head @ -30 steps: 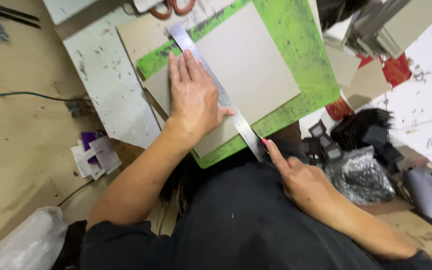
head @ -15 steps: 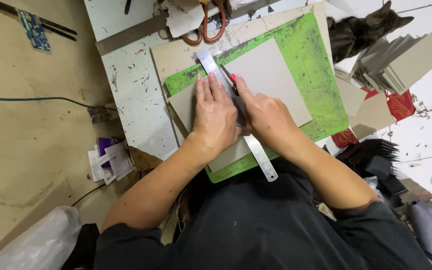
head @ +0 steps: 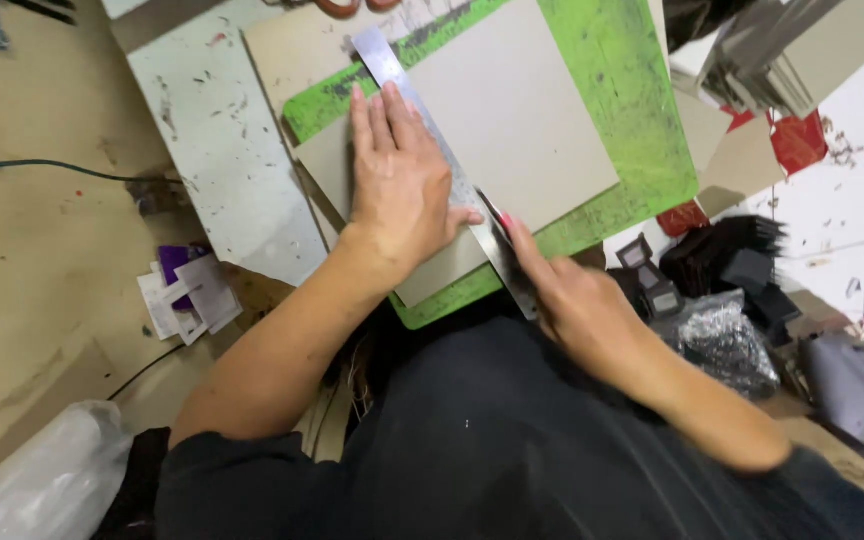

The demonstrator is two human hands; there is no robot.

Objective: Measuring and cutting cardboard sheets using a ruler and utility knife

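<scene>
A grey cardboard sheet (head: 522, 110) lies on a green cutting mat (head: 637, 100). A steel ruler (head: 382, 55) runs slantwise across the sheet's left part. My left hand (head: 402, 185) lies flat on the ruler and the sheet, fingers stretched out and pressing down. My right hand (head: 577, 300) is at the near end of the ruler, blurred, its fingers closed on a small cutter knife (head: 499, 220) whose tip rests against the ruler's right edge.
A fanned stack of grey boards (head: 782, 50) sits at the top right, with red packets (head: 797, 140) beside it. Black pieces and a shiny bag (head: 727, 345) lie at the right. Purple and white paper scraps (head: 187, 290), a cable (head: 32, 165) and a plastic bag (head: 42, 480) lie at the left.
My right hand has drawn the knife along the ruler from its far end down to its near end. My left hand stays pressed on the ruler.
</scene>
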